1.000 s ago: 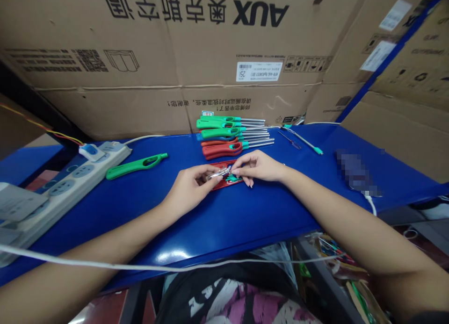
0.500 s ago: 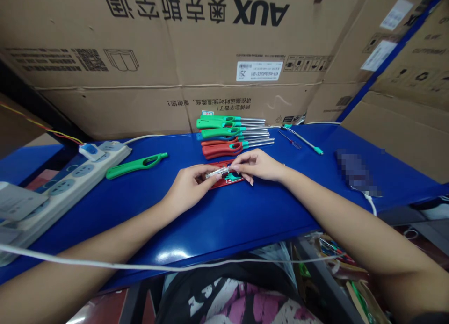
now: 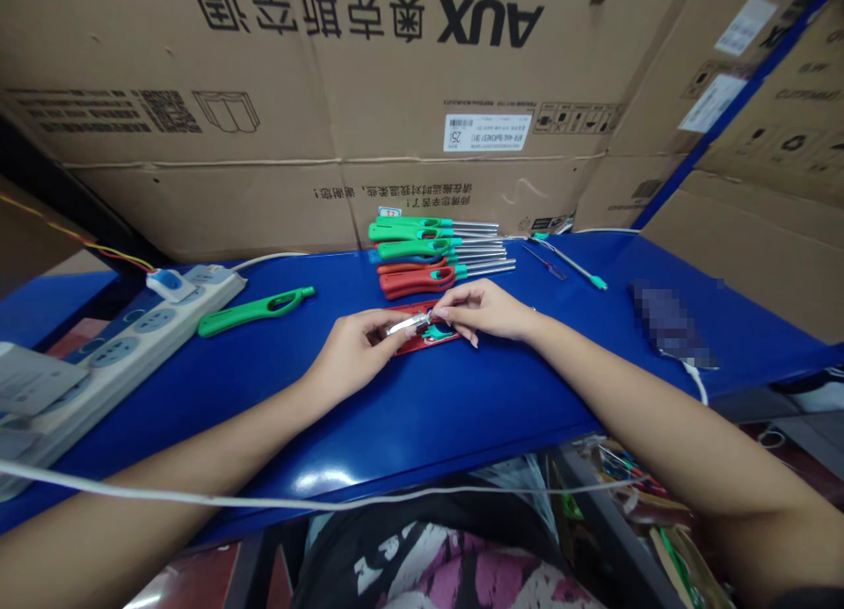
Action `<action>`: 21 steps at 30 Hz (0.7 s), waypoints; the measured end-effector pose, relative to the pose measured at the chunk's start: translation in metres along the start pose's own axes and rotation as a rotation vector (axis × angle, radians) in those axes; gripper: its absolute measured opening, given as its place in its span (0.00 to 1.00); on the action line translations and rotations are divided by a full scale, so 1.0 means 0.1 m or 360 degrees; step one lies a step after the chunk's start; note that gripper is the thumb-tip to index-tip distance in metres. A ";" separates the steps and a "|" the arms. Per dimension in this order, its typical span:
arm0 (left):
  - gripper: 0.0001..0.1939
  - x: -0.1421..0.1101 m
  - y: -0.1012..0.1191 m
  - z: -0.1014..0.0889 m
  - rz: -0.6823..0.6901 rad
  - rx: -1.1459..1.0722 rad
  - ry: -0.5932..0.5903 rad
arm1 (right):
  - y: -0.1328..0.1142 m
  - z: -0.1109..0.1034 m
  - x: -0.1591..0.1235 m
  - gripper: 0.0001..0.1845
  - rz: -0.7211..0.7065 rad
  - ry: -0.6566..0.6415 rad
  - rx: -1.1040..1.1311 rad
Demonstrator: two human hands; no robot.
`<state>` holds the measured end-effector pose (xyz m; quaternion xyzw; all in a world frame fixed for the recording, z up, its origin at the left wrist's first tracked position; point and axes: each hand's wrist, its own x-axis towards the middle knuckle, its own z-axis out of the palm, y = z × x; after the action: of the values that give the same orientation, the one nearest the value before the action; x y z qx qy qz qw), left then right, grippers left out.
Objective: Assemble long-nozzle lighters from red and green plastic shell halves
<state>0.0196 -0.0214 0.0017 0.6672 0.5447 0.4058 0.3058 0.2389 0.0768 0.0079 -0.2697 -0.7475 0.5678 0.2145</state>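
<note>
My left hand (image 3: 360, 344) is closed on a small clear-and-silver cylinder (image 3: 406, 323), pinched between thumb and fingers. At the cylinder's right end, the thumb and forefinger of my right hand (image 3: 480, 310) are pinched together; whatever lies between them is too small to make out. Under both hands an opened red lighter casing (image 3: 417, 344) rests on the blue table, with a turquoise piece (image 3: 438, 333) inside it. Just behind, several long-nosed lighters (image 3: 422, 281) with green, blue and red handles lie side by side, metal tubes toward the right.
A green lighter casing (image 3: 257, 312) lies to the left, beside a white power strip (image 3: 149, 323). At the right are a screwdriver (image 3: 546, 262), a metal rod with turquoise tip (image 3: 580, 268) and a blurred-out dark object (image 3: 669, 323) with a cable. Cardboard (image 3: 264, 187) walls the back. A white cable (image 3: 296, 503) crosses in front.
The cylinder in my left hand has turned or tilted very slightly. Both hands stay in nearly the same place above the red casing.
</note>
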 end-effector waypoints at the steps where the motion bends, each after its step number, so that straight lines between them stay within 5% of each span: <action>1: 0.20 0.00 0.00 0.00 -0.0017 -0.0017 0.0002 | 0.00 0.00 0.00 0.19 0.0007 0.0009 0.0007; 21: 0.17 0.00 -0.02 0.00 0.0098 0.0029 -0.0050 | -0.01 0.02 0.00 0.18 -0.0005 0.0015 -0.0025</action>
<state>0.0185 -0.0209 -0.0004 0.6928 0.5225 0.3994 0.2956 0.2376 0.0754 0.0085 -0.2727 -0.7514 0.5604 0.2169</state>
